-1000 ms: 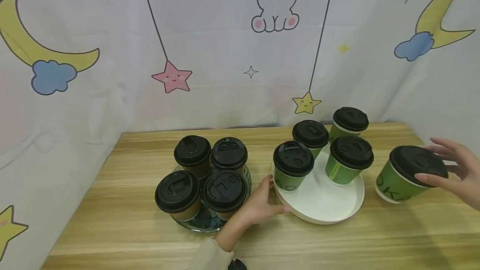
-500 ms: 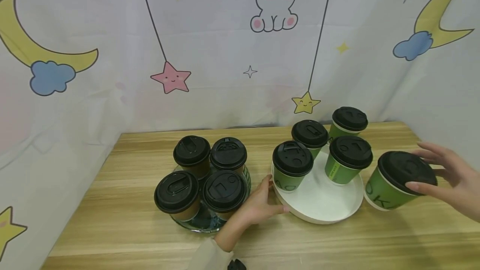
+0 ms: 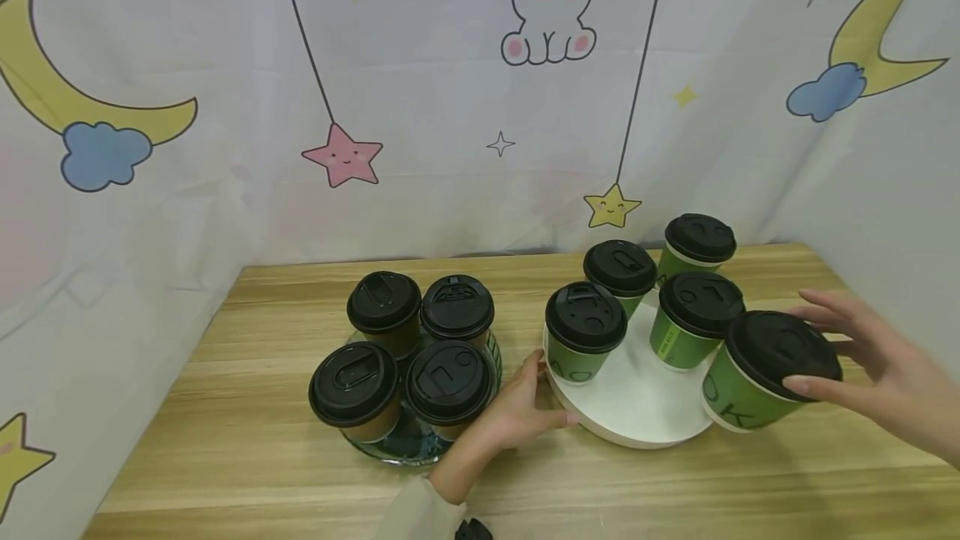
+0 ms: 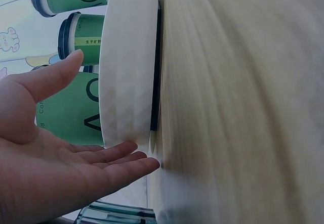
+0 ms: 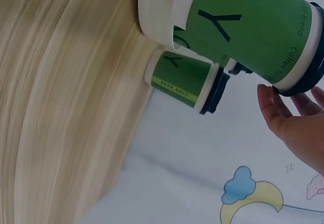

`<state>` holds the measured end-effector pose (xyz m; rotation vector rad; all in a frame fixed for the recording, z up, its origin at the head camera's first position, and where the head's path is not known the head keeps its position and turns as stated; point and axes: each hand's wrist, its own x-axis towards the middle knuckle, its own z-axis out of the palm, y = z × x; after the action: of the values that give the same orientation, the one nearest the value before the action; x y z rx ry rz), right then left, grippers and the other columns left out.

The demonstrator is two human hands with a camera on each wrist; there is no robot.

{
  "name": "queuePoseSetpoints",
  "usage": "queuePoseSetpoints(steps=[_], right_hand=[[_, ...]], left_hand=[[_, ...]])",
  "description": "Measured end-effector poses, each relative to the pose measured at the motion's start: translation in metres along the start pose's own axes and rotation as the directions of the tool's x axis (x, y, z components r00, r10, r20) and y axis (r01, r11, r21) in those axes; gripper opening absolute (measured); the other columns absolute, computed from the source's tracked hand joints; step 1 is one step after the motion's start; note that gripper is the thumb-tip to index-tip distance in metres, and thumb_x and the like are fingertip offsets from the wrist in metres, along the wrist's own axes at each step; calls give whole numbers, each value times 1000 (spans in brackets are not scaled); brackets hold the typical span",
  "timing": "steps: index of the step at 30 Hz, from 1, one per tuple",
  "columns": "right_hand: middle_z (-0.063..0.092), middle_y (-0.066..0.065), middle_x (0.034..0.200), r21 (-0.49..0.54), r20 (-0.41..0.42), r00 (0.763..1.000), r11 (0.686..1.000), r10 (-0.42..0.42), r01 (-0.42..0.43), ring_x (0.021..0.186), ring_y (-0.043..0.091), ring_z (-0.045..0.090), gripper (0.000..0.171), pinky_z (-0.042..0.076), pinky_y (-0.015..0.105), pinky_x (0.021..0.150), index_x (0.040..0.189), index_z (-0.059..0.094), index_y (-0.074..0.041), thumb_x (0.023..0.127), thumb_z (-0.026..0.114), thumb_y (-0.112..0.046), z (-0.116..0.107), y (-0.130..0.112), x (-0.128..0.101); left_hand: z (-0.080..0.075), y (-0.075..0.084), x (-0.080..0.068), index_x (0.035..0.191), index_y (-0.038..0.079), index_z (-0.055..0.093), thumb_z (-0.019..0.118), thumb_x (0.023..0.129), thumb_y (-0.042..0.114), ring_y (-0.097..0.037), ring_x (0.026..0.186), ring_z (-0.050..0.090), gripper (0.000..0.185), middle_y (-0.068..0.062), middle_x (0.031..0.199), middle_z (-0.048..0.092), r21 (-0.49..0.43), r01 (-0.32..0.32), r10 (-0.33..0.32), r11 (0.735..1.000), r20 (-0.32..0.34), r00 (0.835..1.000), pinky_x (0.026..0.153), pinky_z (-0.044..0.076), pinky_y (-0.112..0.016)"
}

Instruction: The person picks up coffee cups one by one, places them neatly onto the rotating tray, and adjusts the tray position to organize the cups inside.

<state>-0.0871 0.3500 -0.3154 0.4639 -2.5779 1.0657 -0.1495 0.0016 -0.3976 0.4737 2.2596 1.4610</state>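
Observation:
My right hand [image 3: 873, 365] grips a green paper coffee cup [image 3: 750, 394] by its black lid, thumb in front and fingers behind. The cup hangs tilted at the right rim of a round white tray [image 3: 637, 411], overlapping it in the head view. On the tray stand three similar lidded cups, at the left [image 3: 581, 361], back [image 3: 618, 269] and right [image 3: 678, 340]. My left hand [image 3: 521, 419] lies at the tray's left side. In the left wrist view its fingers [image 4: 121, 171] extend under the tray's ribbed wall [image 4: 129, 72], thumb raised and apart.
Another green cup [image 3: 697, 248] stands on the wooden table [image 3: 247, 407] behind the tray. Left of my left hand, a glass plate [image 3: 401, 450] bears several black-lidded brown cups [image 3: 356, 394]. A printed white cloth [image 3: 450, 90] hangs behind the table.
My right hand has carried the green coffee cup leftward and slightly toward me, from beside the tray to its right rim. The left hand and the other cups have stayed put.

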Motion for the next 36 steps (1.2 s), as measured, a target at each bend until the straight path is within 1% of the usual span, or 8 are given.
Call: queuePoseSetpoints(steps=[5,9,11,13,18,25,32,36], right_hand=[[48,-14,122,-41,38,998,998,50,-49,101,-9,46,88,33,4,78,139,35,-11,65,77,7,5,-7,2],[47,-15,122,-35,66,996,997,67,-65,101,-9,45,87,31,4,79,141,32,-14,68,77,4,11,-11,3],[46,-14,123,-9,68,996,999,53,-53,102,-7,44,88,31,6,80,141,31,-13,68,76,6,15,-13,4],[47,-11,122,15,59,998,1000,15,-16,103,-4,46,88,33,7,81,140,32,-9,66,75,10,18,-15,7],[50,-8,121,33,48,999,999,-22,21,103,-3,48,88,34,8,82,138,35,-7,63,76,11,25,-21,12],[50,-4,122,60,69,996,997,-50,46,108,0,45,88,36,8,82,138,33,-3,64,76,12,33,-29,19],[51,-6,122,63,86,995,997,-39,34,108,0,45,87,36,8,82,139,33,-6,65,77,8,41,-33,20],[51,-7,122,83,93,994,996,-52,44,108,0,45,88,36,8,82,139,33,-6,64,77,8,46,-33,19]], left_hand=[[0,0,0,142,-6,16,74,77,21,-35,130,27,91,-25,140,30,6,-5,5,1000,-2,1000,103,24,-50],[1,0,0,141,-6,17,75,76,21,-35,130,27,91,-25,140,31,10,-10,10,1000,-5,1000,103,24,-49],[1,0,0,141,-7,17,75,76,22,-35,130,28,91,-25,139,31,15,-10,10,1000,-7,1000,104,24,-49],[1,0,1,141,-6,17,75,76,23,-35,130,28,92,-25,140,31,21,-7,7,1000,-7,1000,103,24,-49],[0,0,1,142,-5,16,74,77,23,-35,130,27,92,-24,140,30,23,-3,3,1000,-2,1000,103,24,-49],[-1,0,1,142,-5,16,74,77,23,-34,131,26,91,-24,141,30,15,3,-3,1000,5,1000,104,24,-49],[-1,0,1,142,-5,16,74,77,23,-34,131,27,91,-24,141,30,22,-1,1,1000,6,1000,103,24,-49],[-1,-1,1,142,-5,16,74,77,23,-34,131,27,91,-24,140,30,17,-8,8,1000,9,1000,103,24,-49]])
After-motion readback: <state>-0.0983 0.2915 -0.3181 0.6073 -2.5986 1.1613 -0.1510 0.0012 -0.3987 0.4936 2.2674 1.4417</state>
